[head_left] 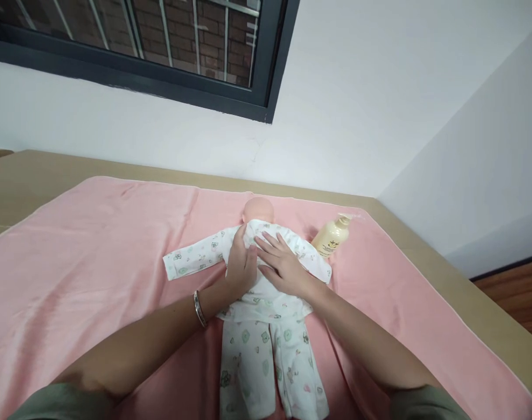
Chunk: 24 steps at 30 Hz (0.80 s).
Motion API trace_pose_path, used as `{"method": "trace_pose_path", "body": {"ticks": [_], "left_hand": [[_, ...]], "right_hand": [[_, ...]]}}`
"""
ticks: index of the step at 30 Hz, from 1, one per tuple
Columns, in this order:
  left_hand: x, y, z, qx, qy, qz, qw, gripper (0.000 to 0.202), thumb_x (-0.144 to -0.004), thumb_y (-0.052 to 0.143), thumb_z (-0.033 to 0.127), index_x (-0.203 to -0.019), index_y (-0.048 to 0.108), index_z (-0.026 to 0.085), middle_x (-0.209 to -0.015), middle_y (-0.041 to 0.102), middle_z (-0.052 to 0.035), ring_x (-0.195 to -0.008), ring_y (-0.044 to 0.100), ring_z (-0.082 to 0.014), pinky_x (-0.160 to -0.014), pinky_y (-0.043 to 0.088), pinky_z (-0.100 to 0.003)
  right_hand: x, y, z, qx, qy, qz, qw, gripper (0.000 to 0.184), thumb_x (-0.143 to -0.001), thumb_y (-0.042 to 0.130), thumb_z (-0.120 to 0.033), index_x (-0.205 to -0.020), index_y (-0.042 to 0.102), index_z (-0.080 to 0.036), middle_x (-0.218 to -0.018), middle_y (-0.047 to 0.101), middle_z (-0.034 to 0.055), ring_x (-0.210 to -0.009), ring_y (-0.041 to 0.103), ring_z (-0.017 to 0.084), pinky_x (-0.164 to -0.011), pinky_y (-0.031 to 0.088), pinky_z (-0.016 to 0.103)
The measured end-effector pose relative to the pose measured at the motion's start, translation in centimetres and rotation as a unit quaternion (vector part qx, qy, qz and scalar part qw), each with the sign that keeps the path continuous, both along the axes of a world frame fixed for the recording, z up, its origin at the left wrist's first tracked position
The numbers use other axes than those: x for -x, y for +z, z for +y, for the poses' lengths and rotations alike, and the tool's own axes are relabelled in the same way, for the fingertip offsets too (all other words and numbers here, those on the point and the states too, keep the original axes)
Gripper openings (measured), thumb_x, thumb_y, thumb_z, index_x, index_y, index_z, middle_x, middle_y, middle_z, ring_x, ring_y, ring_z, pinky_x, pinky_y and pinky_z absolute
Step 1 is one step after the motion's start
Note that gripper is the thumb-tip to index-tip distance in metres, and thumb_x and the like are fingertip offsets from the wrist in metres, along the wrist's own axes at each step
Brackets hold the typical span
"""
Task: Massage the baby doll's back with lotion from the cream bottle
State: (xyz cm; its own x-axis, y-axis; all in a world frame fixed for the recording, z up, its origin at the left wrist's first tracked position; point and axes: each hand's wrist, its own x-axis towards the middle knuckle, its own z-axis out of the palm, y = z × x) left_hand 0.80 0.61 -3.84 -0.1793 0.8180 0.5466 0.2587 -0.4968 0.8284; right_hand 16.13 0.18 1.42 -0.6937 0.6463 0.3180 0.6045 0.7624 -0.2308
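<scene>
Head view: your left hand (242,263) and right hand (282,267) lie flat on doll (266,306); left fingers (238,238) together, right fingers (269,242) spread. Press lightly, evenly. Mind bottle (331,236) beside its sleeve.

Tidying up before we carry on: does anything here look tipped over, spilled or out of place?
Only the cream pump bottle: it seems to lie on its side on the pink towel, beside the doll, pump toward the wall. No spill shows. The left hand and right hand rest on the doll's shirt.

White walls (380,105), dark-framed barred window (182,35) — wooden floor (515,297) at right.
</scene>
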Motion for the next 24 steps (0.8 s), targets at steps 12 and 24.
{"method": "trace_pose_path", "body": {"ticks": [12,24], "left_hand": [[0.1,0.7,-0.3,0.015,0.008,0.058,0.998,0.057,-0.099,0.030,0.046,-0.146,0.029,0.015,-0.146,0.043,-0.0198,-0.137,0.041,-0.0314,-0.113,0.031,-0.054],[0.0,0.6,-0.4,0.016,0.015,0.061,0.998,0.058,-0.097,0.035,0.046,-0.145,0.030,0.014,-0.147,0.041,-0.0189,-0.139,0.037,-0.0314,-0.116,0.028,-0.053]], "right_hand": [[1.5,0.2,0.1,-0.024,-0.086,-0.025,0.996,0.054,-0.093,0.051,-0.029,-0.145,0.046,-0.016,-0.157,0.030,0.0136,-0.148,0.014,0.035,-0.118,0.018,0.061],[0.1,0.6,3.6,0.008,-0.173,0.040,0.984,0.049,-0.095,0.046,-0.032,-0.141,0.050,-0.017,-0.150,0.043,0.0126,-0.142,0.035,0.029,-0.115,0.032,0.053]]}}
